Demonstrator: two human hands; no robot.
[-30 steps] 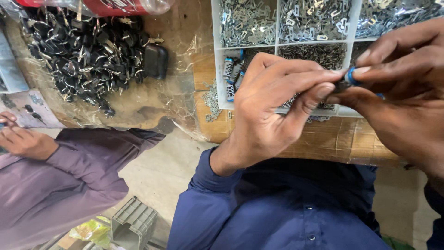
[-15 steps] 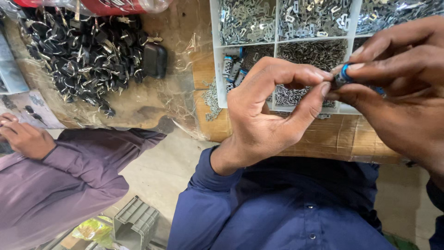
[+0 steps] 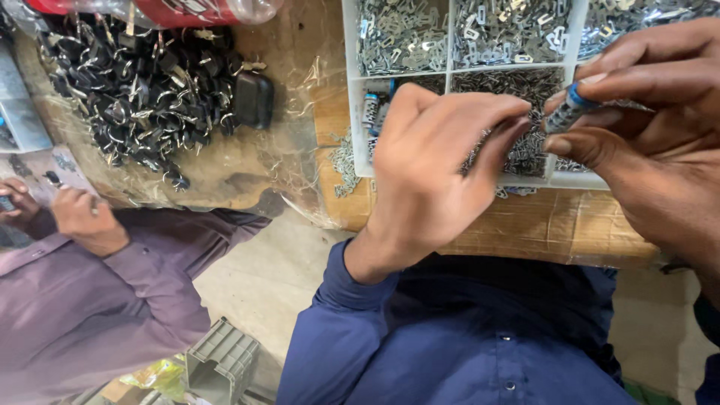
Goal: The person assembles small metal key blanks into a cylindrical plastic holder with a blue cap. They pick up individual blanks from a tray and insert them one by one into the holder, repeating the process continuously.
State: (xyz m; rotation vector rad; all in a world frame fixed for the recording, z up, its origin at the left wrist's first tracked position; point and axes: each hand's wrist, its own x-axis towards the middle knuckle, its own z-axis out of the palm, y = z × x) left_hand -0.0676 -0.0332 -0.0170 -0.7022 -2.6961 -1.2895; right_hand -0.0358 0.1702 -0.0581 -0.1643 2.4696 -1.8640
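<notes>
Right hand [image 3: 652, 142] pinches a small dark cylinder with a blue band [image 3: 568, 107] between thumb and forefinger, holding it above the near edge of the white divided tray [image 3: 450, 71]. Left hand [image 3: 435, 172] is curled in front of it with its fingertips close to the cylinder's lower end; whether they grip a small piece there cannot be told, because the fingers cover the spot.

Compared with a second ago, the left hand has slid off the cylinder: it was closed around the cylinder's tip then, and now the blue band shows bare and the fingers sit lower and to the left. I judge the two parts were being pressed or fitted together and that contact has just loosened.

Metal bits fill the tray's compartments, but the left hand blocks the nearest one. Toward the table's far left corner lies a heap of black clips [image 3: 142, 90] on clear plastic sheet. Another person's hand [image 3: 82, 217] in a purple sleeve works at the left edge, and what it holds is too small to make out.
</notes>
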